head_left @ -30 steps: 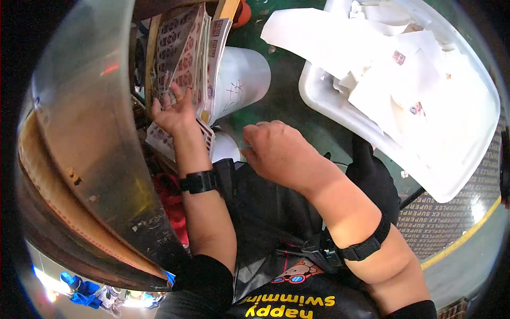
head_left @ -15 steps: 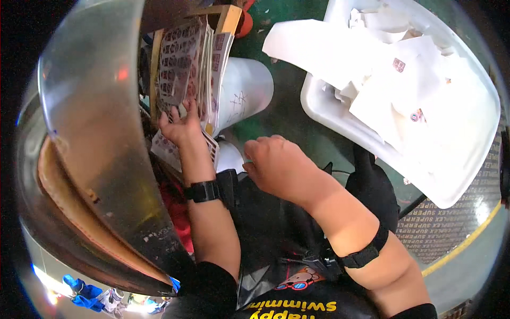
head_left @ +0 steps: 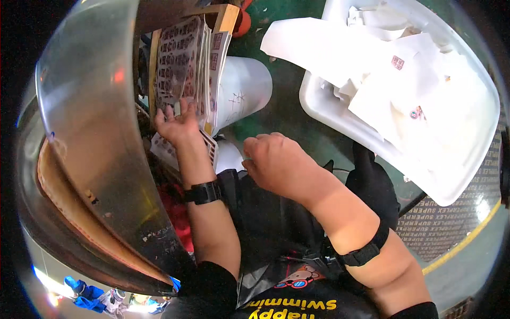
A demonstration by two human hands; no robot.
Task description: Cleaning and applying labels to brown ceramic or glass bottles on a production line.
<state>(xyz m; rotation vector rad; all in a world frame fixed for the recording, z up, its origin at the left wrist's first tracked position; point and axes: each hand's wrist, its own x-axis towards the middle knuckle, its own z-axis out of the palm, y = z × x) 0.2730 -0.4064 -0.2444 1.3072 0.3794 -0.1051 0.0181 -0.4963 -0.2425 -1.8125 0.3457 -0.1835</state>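
My left hand (head_left: 180, 126) is palm up with its fingers apart and slightly bent, at the lower end of a stack of printed sticker sheets (head_left: 177, 61). Rows of small dark and reddish pictures cover the sheets, which stand on edge in a wooden frame (head_left: 227, 18). A small whitish bit shows between the fingers; whether it is held cannot be made out. Below that hand leans another printed sheet (head_left: 166, 151). My right hand (head_left: 273, 158) is closed in front of my body, knuckles up. A tiny teal spot shows at its fingers, and their contents are hidden.
Close on the left rises a large curved metal machine part (head_left: 101, 106). Behind the sheets lies a white cylindrical bucket (head_left: 249, 87). A white tub (head_left: 340, 123) full of white paper scraps (head_left: 382, 80) stands at the right. Patterned flooring with a yellow line (head_left: 462, 244) is at lower right.
My left hand has shifted slightly left along the sheets, with its fingers still bent. The right hand stays closed in nearly the same place. The whole view has moved a little.
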